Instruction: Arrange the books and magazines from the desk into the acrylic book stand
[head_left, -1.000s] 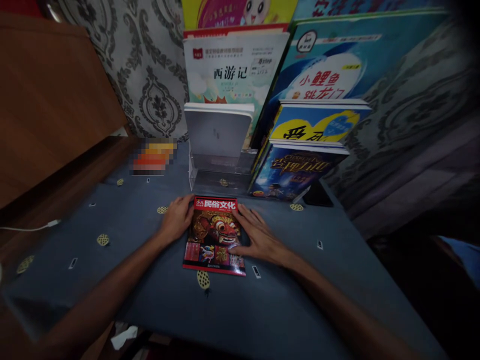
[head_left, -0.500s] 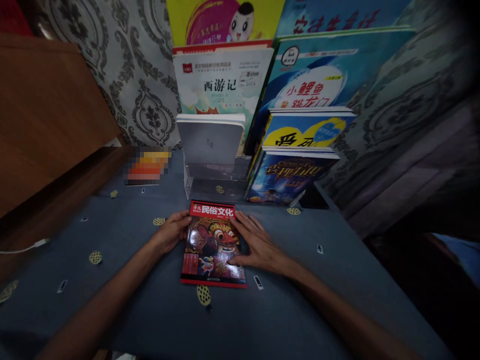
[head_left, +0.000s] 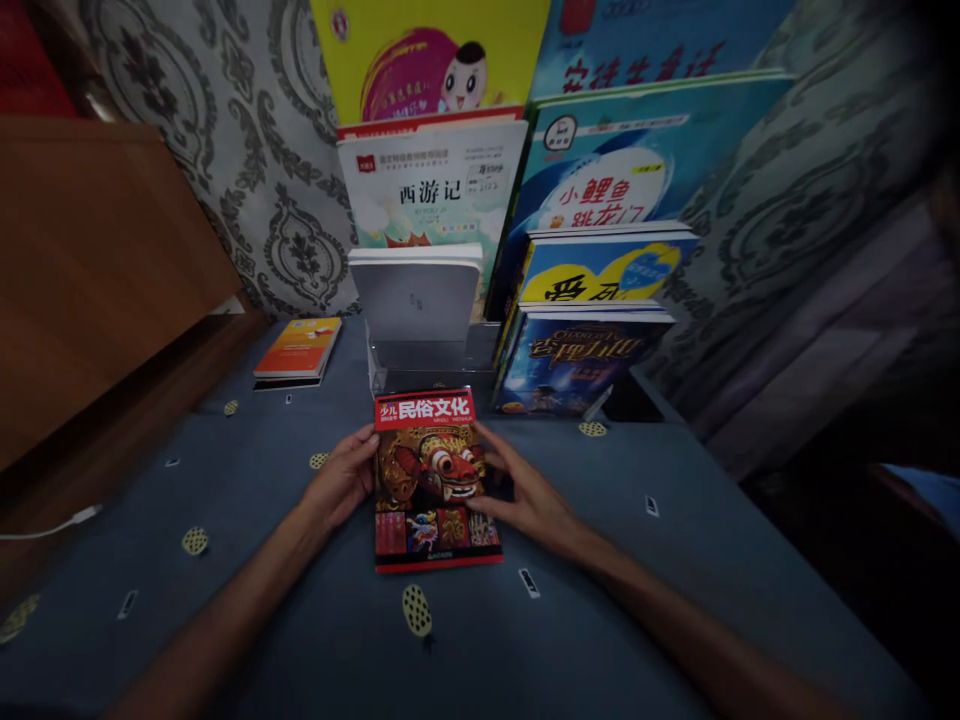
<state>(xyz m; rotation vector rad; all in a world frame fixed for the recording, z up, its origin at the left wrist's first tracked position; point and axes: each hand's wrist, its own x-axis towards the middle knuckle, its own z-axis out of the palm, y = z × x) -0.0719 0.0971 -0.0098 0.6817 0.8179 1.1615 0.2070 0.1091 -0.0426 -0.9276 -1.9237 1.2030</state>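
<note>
**While two hands grip a red magazine, books crowd the table's far edge**

At far left a wooden panel [head_left: 97, 260] slopes beside the table, and a white cable [head_left: 52, 522] trails below it. An orange booklet [head_left: 298, 347] lies flat on the blue-grey tablecloth [head_left: 675, 560], which is dotted with small pale motifs. Just behind the magazine stands a clear stand [head_left: 431, 352] holding a grey book [head_left: 415, 290]. To its right lean stacked blue picture books [head_left: 577, 355], with taller ones propped against a patterned curtain [head_left: 285, 200] behind.

A dark object [head_left: 637, 400] right of the books is too dim to identify. The right side of the view fades to black. Whether the magazine rests flat or is lifted cannot be told.

The left hand [head_left: 341, 482] curls its fingers against the left edge of the magazine [head_left: 435, 480], at table centre. Its cover has a red banner with white characters, a fierce red mask and a row of small pictures below. The right hand [head_left: 529, 495] clasps the right edge, thumb on the cover.
</note>
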